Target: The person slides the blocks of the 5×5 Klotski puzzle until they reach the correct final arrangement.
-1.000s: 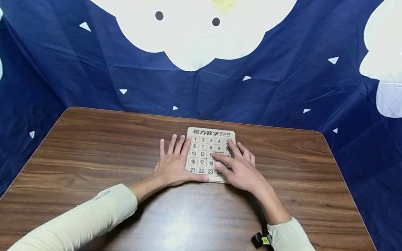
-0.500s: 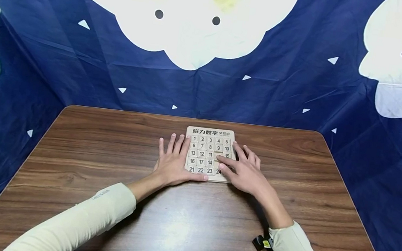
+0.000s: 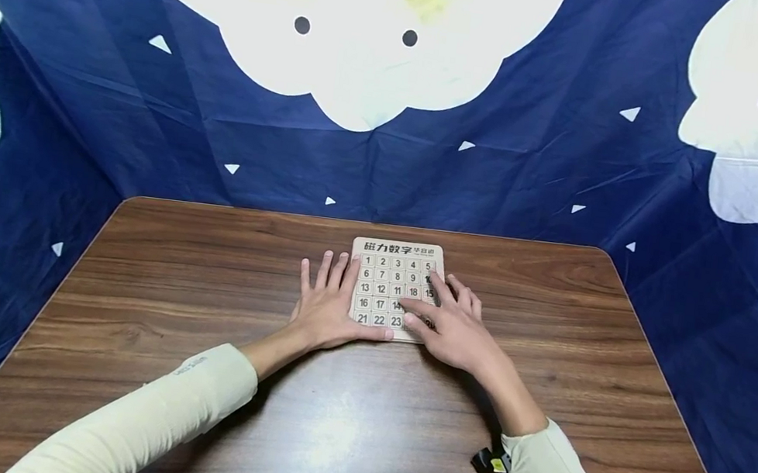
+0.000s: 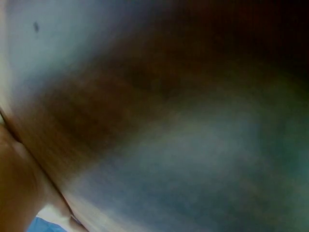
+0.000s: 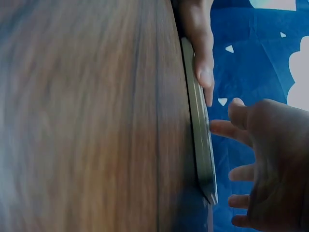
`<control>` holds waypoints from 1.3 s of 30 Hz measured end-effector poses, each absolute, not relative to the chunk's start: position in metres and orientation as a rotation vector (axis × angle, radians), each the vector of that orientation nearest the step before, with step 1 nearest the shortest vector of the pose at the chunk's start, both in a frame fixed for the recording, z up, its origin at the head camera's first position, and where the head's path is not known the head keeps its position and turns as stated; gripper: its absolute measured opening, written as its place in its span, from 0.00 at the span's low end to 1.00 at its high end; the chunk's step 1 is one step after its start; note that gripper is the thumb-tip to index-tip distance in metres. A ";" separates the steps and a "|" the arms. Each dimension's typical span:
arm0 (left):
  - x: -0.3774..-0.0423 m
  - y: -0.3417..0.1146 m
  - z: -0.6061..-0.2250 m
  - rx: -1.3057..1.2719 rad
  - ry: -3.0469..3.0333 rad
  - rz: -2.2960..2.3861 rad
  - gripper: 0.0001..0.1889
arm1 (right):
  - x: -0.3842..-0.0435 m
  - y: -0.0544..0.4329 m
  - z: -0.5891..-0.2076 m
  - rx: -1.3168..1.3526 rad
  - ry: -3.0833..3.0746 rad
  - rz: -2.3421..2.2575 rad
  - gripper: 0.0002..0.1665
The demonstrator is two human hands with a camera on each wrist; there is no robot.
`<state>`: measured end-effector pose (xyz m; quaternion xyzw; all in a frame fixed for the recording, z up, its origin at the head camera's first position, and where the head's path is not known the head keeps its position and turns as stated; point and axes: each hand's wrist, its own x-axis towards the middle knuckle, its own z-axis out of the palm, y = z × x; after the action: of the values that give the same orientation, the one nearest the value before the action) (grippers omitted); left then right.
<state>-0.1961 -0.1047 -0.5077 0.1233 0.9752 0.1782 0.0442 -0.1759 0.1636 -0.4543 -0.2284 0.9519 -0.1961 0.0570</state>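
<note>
See puzzle [image 3: 381,289] on table [image 3: 156,281] just below mid-frame, with left grip [image 3: 328,313] against its left, right grip [image 3: 456,327] over its right, curtain [image 3: 188,129] behind.

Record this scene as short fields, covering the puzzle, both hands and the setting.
Object: number puzzle, flat on the table
Top row: 1, 2, 3, 4, 5
Third row: 13, 12, 11, 18, 15
Left hand: fingers spread at the puzzle's left edge, thumb along the near edge
Right hand: index finger extended, partly covering tile 14
Hidden: some lower-right numbers
Backdrop: blue cloth, cloud print
</note>
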 end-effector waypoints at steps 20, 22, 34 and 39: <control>-0.195 -0.106 -0.506 0.354 2.958 0.541 0.85 | -0.174 0.177 -0.452 -0.550 2.877 -0.602 0.24; -0.196 -0.106 -0.506 0.360 2.959 0.544 0.85 | -0.174 0.179 -0.452 -0.541 2.873 -0.611 0.24; -0.204 -0.109 -0.496 0.394 2.941 0.481 0.84 | -0.173 0.177 -0.447 -0.532 2.838 -0.584 0.25; -0.209 -0.109 -0.498 0.415 2.975 0.455 0.86 | -0.174 0.178 -0.445 -0.536 2.837 -0.571 0.25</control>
<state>-0.2090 -0.1089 -0.4985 0.1363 0.9780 0.1494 0.0518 -0.1741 0.1784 -0.4451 -0.1813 0.9591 -0.1932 0.0991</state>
